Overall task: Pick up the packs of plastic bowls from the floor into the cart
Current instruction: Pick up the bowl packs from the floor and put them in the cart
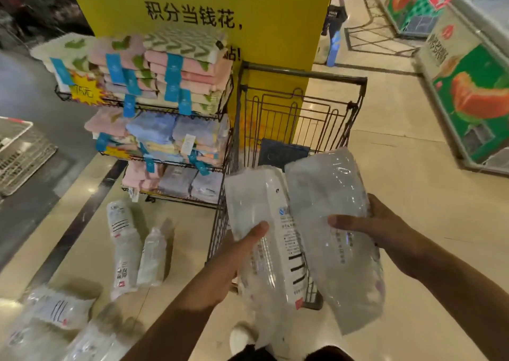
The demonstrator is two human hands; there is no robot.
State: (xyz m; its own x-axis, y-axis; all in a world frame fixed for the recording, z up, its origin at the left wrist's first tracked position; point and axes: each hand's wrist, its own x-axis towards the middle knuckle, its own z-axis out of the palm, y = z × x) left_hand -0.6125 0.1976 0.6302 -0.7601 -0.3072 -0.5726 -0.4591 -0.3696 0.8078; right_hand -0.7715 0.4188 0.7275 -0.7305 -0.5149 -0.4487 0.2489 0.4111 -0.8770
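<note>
My left hand (234, 259) grips a clear pack of plastic bowls with a white printed label (264, 217). My right hand (380, 223) grips a second clear pack (330, 195) beside it. Both packs are held above the near end of the dark wire cart (300, 104), which stands straight ahead. A dark flat item lies in the cart. On the floor to the left lie two more packs side by side (126, 248) (153, 256), and further packs lie at the bottom left corner (52, 311).
A wire rack of folded towels (165, 107) stands just left of the cart, against a yellow pillar (275, 30). Chest freezers (473, 93) line the right side. A grey wire basket (16, 151) sits at the far left. My shoe (242, 338) shows below.
</note>
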